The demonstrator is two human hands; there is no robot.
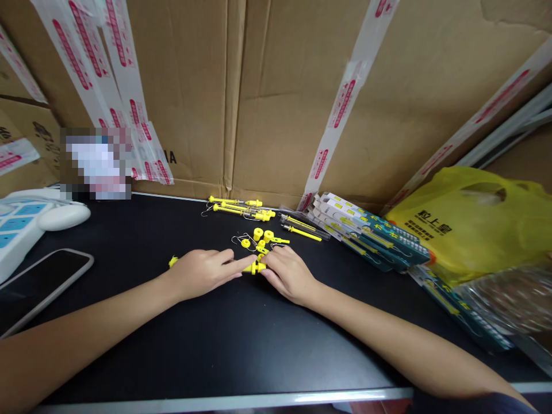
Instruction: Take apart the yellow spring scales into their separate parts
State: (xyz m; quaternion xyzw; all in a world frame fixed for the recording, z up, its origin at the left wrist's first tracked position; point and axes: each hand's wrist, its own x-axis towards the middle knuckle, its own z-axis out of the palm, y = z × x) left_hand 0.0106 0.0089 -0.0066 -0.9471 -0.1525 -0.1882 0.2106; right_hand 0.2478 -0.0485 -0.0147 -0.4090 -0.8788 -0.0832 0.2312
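Bare forearms [107, 305] nearest, across both lower corners. At left edge, white power strip [14, 230] and phone [45, 282] on black tabletop [241, 356]. Near centre, left hand [204, 271] — mostly curled, index finger straight — wrapped over a yellow tool [248, 268]. Just above, loose yellow parts [257, 234]. Right of centre, right hand [290, 274], fingers bent, tips pinched on the tool's right end. Farther right, stacked boxes [371, 230] beside yellow bag [470, 218].

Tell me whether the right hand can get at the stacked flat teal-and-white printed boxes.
Probably yes: open black tabletop separates the right hand from the near side of the boxes, though its fingertips are at a yellow plastic piece.
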